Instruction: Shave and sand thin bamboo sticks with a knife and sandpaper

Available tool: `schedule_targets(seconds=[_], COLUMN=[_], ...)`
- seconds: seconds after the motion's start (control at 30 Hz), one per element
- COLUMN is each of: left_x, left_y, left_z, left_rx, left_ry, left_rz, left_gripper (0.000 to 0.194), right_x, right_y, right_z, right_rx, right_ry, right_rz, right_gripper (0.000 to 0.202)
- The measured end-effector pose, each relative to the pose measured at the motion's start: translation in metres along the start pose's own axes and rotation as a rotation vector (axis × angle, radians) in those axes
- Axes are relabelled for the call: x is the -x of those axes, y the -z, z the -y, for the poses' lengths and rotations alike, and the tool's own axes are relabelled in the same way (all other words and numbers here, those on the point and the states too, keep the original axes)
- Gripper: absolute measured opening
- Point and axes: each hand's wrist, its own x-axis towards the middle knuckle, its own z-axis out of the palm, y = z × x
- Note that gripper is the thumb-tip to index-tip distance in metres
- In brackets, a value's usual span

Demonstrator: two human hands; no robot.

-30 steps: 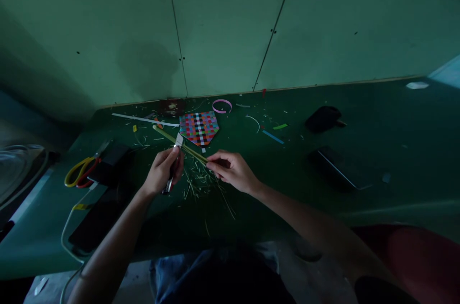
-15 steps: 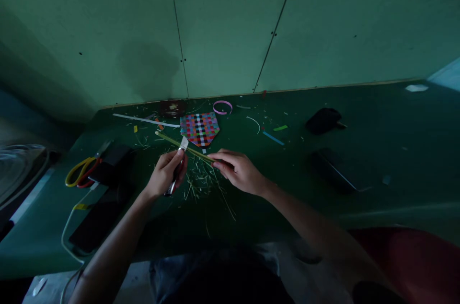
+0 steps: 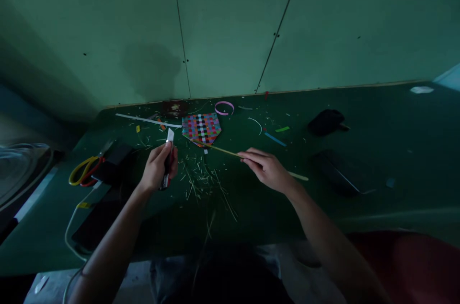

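Note:
My left hand (image 3: 158, 166) is closed round a utility knife (image 3: 170, 137), its pale blade pointing up and away. In my right hand (image 3: 265, 168) a thin greenish-yellow strip (image 3: 221, 150), like split bamboo, is pinched between thumb and fingers. One end of the strip reaches left across the lower edge of a colourful woven piece (image 3: 201, 129); a paler end shows to the right beyond my wrist. The two hands are apart. Below the woven piece lies a heap of fine shavings (image 3: 201, 177) on the green tabletop.
Scissors (image 3: 86, 169) with yellow and red handles lie at left beside a black object (image 3: 117, 162) and a white cable (image 3: 67, 227). A pink loop (image 3: 224, 108), a white strip (image 3: 147, 120) and blue (image 3: 275, 139) and green scraps are scattered behind. Dark objects (image 3: 326, 122) sit at right.
My hands have moved apart: the left with the knife to the left, the right to the right with the strip. The blade no longer touches the strip. A thin shaving now hangs near the front edge.

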Motion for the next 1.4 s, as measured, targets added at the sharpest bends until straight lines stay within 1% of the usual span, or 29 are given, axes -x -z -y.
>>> schedule_targets(seconds=[0.07, 0.17, 0.27, 0.33, 0.4, 0.57, 0.63, 0.7, 0.77, 0.9, 1.07, 1.27, 1.4], left_x=[0.003, 0.01, 0.016, 0.019, 0.02, 0.021, 0.021, 0.021, 0.021, 0.024, 0.026, 0.029, 0.03], left_y=[-0.008, -0.023, -0.036, -0.041, -0.045, -0.047, -0.047, -0.048, -0.05, -0.054, -0.056, -0.058, -0.057], left_z=[0.004, 0.012, 0.016, 0.017, 0.015, 0.012, 0.013, 0.015, 0.017, 0.021, 0.021, 0.019, 0.017], left_rx=[-0.041, -0.144, -0.21, -0.217, -0.204, -0.144, -0.141, -0.155, -0.162, -0.156, -0.188, -0.225, -0.247], left_ry=[0.003, 0.042, 0.078, 0.094, 0.103, 0.065, 0.054, 0.056, 0.055, 0.058, 0.043, 0.022, 0.003], left_rz=[0.031, 0.16, 0.274, 0.293, 0.282, 0.247, 0.247, 0.25, 0.248, 0.237, 0.224, 0.186, 0.173], left_gripper=[0.044, 0.047, 0.049, 0.05, 0.051, 0.051, 0.051, 0.051, 0.051, 0.05, 0.051, 0.05, 0.049], right_x=[0.001, -0.007, -0.022, -0.032, -0.042, -0.056, -0.058, -0.059, -0.06, -0.057, -0.052, -0.05, -0.049], right_y=[0.002, -0.002, -0.014, -0.021, -0.027, -0.036, -0.04, -0.045, -0.051, -0.06, -0.062, -0.066, -0.067], right_z=[-0.001, 0.009, 0.024, 0.032, 0.038, 0.049, 0.054, 0.058, 0.06, 0.06, 0.062, 0.063, 0.062], right_rx=[0.034, 0.074, 0.083, 0.046, 0.014, 0.01, -0.004, -0.022, -0.033, -0.024, -0.012, 0.04, 0.08], right_ry=[-0.07, -0.112, -0.081, -0.04, -0.014, 0.003, 0.021, 0.002, -0.037, -0.068, -0.118, -0.162, -0.199], right_rz=[0.027, 0.114, 0.132, 0.122, 0.135, 0.186, 0.182, 0.182, 0.16, 0.069, 0.021, -0.049, -0.07], right_gripper=[0.037, 0.046, 0.045, 0.042, 0.041, 0.05, 0.044, 0.034, 0.028, 0.038, 0.047, 0.051, 0.057])
